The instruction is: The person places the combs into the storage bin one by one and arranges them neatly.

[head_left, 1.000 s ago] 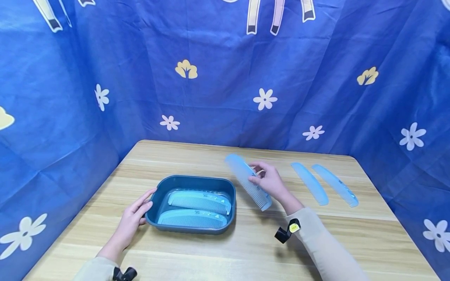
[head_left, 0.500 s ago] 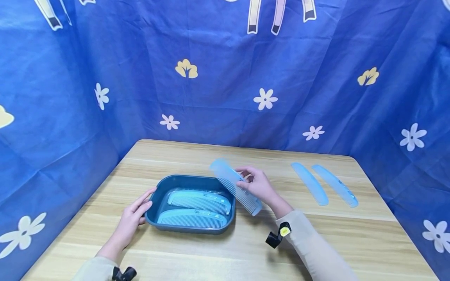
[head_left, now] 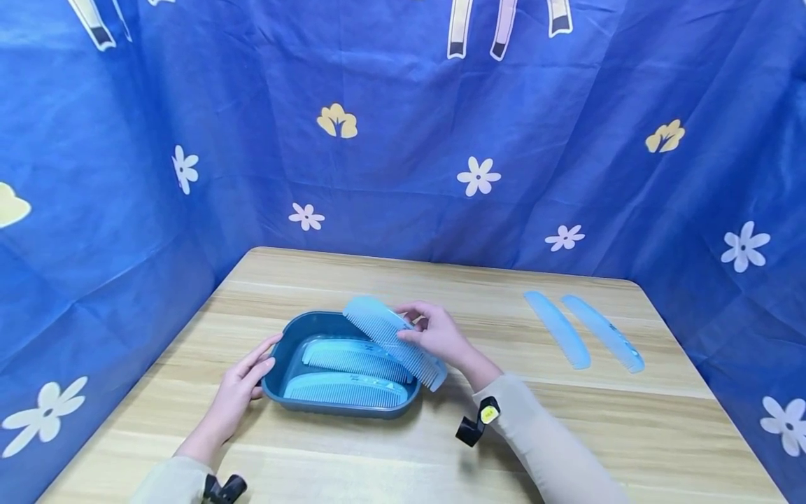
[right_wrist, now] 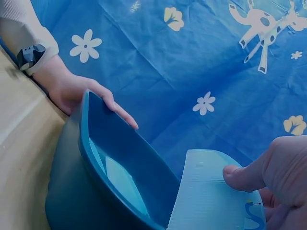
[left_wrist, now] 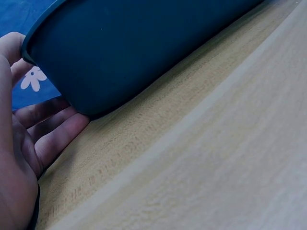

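A dark blue plastic basin stands on the table. My left hand holds its left end, with the thumb at the rim and other fingers against the outer wall in the left wrist view. Between right thumb and fingers, my right hand pinches a light blue comb by its spine. That comb hangs tilted over the basin's right end, teeth facing down and left. Inside lie two similar combs, a rear comb and a front comb. The held comb covers part of the rear one.
Two more light blue combs lie side by side on the right of the table, the nearer comb and the outer comb. A blue patterned cloth surrounds the wooden table at the back and sides.
My right hand has carried the comb leftward, from beside the basin to above its right end. The left hand stays at the basin's left end. The other combs have not moved.
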A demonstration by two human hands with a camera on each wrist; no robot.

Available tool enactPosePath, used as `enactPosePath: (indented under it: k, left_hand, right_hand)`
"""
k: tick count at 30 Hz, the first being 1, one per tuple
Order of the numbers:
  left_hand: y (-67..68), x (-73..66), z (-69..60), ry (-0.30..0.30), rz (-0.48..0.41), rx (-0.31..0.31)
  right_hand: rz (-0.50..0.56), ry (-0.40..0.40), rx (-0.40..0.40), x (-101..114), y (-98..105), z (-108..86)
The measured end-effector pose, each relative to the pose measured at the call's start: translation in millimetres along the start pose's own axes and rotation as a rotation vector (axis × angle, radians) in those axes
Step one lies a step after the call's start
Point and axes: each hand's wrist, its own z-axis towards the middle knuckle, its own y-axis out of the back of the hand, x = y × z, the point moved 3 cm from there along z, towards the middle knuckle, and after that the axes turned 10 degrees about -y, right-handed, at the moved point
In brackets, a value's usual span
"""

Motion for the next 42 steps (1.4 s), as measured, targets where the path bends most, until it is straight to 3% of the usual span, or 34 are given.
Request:
enactPosePath:
  k: [8, 17, 26, 35, 42]
  left_hand:
    - [3.2, -0.2, -0.6, -0.013, -0.001, -0.002]
    - [1.8, 1.9, -1.1, -0.006, 0.001, -0.012]
    - [1.1, 1.9, -0.9, 0.001, 0.022, 0.008]
    - [0.3, 1.6, 0.3, -0.009, 0.011, 0.000]
    - [-1.0, 0.4, 0.0, -0.011, 0.017, -0.001]
  right_hand:
    - [0.065, 0.024, 0.012, -18.9, -22.9, 26.1]
    - [0.030, 0.034, 0.020, -20.5, -44.3, 34.6]
    - [-0.099, 0.023, 0.092, -33.9, -65.6, 31.0]
    - [-0.280, 0.058, 0.175, -34.0, -74.5, 25.9]
    - [-0.442, -0.017, 0.218, -35.0, -77.4, 24.4]
